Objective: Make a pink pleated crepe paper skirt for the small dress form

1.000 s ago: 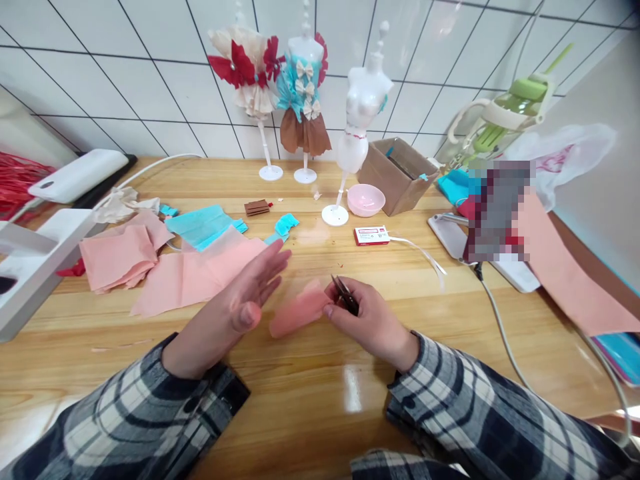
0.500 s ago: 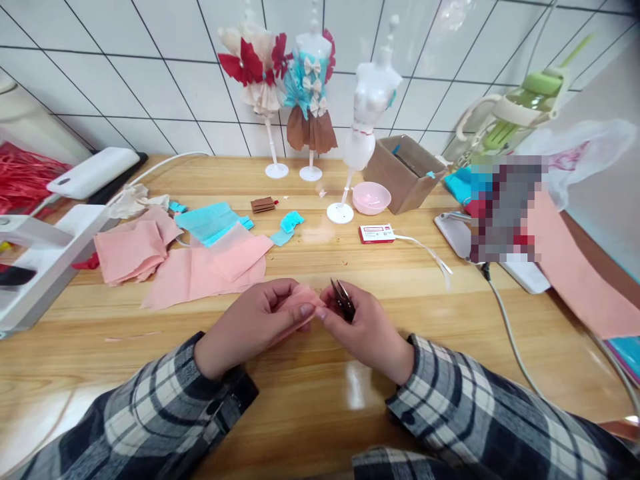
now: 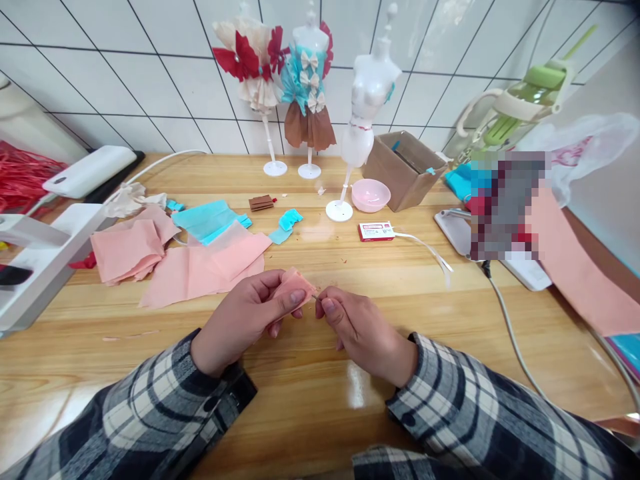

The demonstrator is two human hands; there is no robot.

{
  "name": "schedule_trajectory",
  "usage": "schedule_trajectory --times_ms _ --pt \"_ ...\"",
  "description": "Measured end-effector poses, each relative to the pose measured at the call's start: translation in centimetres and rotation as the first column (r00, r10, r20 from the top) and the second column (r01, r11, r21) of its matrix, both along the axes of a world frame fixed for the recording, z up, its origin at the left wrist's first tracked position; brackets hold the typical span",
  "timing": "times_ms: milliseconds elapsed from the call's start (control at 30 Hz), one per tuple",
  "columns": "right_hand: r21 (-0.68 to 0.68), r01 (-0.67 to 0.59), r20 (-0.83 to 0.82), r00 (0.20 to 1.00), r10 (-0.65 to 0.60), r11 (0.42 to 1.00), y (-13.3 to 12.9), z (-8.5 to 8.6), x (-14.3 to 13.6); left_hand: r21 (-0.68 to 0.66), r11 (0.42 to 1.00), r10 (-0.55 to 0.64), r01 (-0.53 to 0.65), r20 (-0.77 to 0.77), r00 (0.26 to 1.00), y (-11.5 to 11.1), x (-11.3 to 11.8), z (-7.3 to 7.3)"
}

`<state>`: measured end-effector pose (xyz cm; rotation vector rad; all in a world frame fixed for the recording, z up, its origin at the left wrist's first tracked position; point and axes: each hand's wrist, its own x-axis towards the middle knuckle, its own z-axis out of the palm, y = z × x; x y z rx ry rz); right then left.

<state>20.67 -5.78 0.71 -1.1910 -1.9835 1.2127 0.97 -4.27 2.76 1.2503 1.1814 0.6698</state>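
My left hand (image 3: 250, 317) pinches a small folded piece of pink crepe paper (image 3: 293, 283) between thumb and fingers, above the wooden table. My right hand (image 3: 360, 327) is closed around metal tweezers (image 3: 315, 298), mostly hidden in the fist. Only their thin tip shows, touching the paper's right edge. Beyond my left hand lie a larger pink paper sheet (image 3: 200, 270), a folded pink stack (image 3: 127, 250) and blue crepe paper (image 3: 205, 220). A bare white mannequin (image 3: 367, 107) stands farther back on its thin stand.
Two dressed mannequins (image 3: 257, 67) (image 3: 310, 87) stand by the tiled wall. A pink bowl (image 3: 371, 195), cardboard box (image 3: 405, 170) and small red-white box (image 3: 376, 231) with ribbon lie behind my hands. A cable (image 3: 510, 340) runs down the right side; a white stand (image 3: 60, 260) is left.
My right hand has turned the tweezers so their tip points left at the pink paper; their spread prongs showed before. The paper in my left hand has tilted upward.
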Motion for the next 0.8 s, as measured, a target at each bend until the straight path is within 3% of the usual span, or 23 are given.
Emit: schedule_trajectory --times_ms 600,800 --pt "-0.016 -0.004 -0.008 1.0 0.004 1.0 0.0 -0.1 -0.2 -0.022 0.999 -0.026 0.025 -0.036 0.999 -0.4 0.5 -0.1" --pt "-0.009 0.031 -0.092 0.995 -0.032 0.999 -0.5 -0.7 -0.8 -0.061 0.997 0.055 -0.043 0.199 0.979 -0.9 1.5 -0.8"
